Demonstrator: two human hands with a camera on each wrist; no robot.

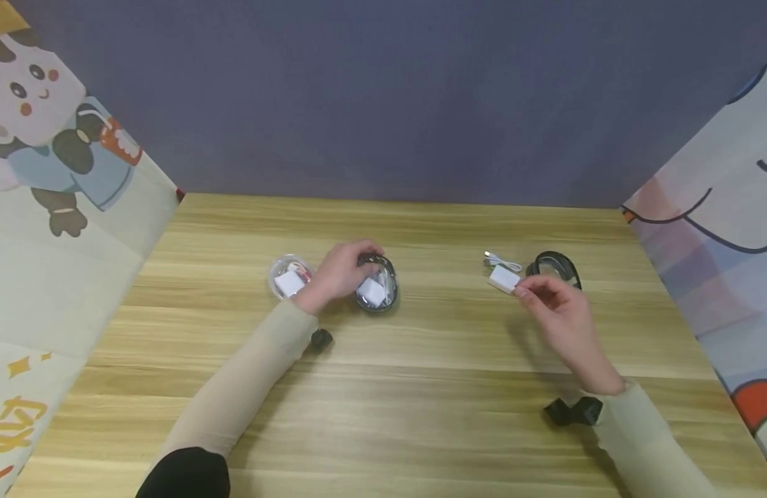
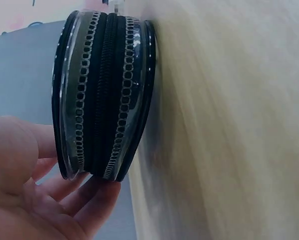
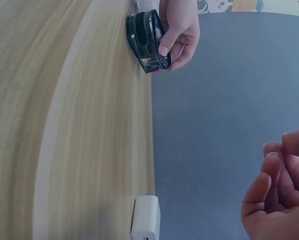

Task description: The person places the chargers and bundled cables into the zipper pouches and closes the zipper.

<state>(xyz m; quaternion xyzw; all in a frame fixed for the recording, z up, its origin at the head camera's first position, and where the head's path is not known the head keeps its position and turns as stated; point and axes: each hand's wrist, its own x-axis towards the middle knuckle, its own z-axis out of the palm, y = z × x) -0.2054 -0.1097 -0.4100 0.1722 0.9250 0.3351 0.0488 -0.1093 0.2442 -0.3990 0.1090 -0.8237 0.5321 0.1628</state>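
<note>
My left hand (image 1: 346, 270) grips a small clear zip case (image 1: 386, 273) with black trim. Its black zip and edging fill much of the left wrist view, the fingers (image 2: 97, 207) below its end. Inside the case lie a white block and a white cable. My right hand (image 1: 560, 315) is near a white charger plug (image 1: 503, 279). From the right wrist, its thumb and fingertips look loosely curled together, apart from the plug, with nothing visible between them. Just behind the plug lies a coiled white cable (image 1: 504, 263). A second black-trimmed clear case (image 1: 554, 261) stands beyond the right hand.
A round clear case (image 1: 276, 270) holding a white block and something reddish lies left of my left hand. Both sleeves carry dark wrist devices (image 1: 573, 413). A grey-blue panel (image 1: 395, 104) rises behind the wooden table (image 1: 383, 415), with cartoon-printed walls on either side.
</note>
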